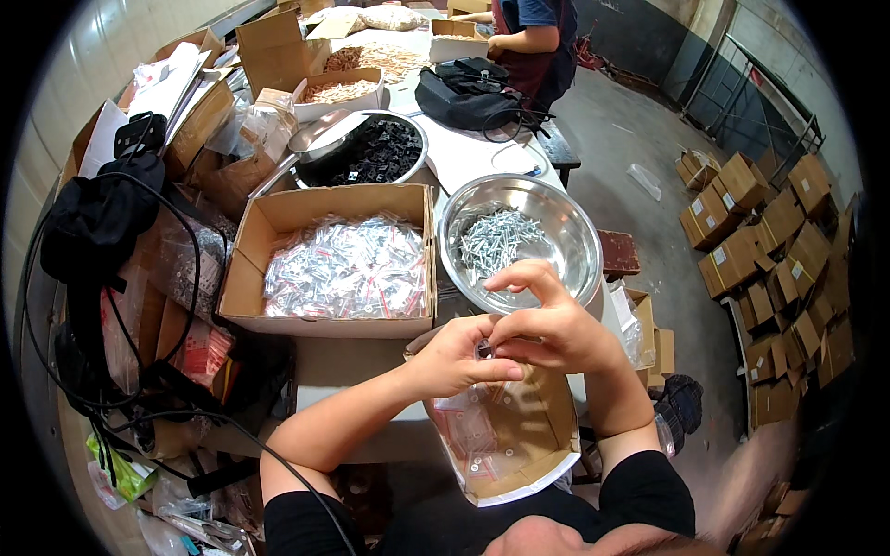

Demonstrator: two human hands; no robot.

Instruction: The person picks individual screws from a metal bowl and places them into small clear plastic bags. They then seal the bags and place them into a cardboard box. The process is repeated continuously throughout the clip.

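Indoors, the left hand (454, 357) closes its grip on a small clear piece (484, 349), mostly hidden between the palms, above a cardboard tray (538, 417) holding red-striped bags (468, 428). The right hand (552, 324) curls beside it; whether its grip has hold of anything cannot be told. Ahead, an open carton of packets (324, 327) and a steel bowl (577, 246) of screws (501, 239) share the tabletop (338, 375), the bowl at its right edge. Grey floor (630, 153) runs to stacked cartons (732, 264) bearing white labels (719, 256) too small to read.
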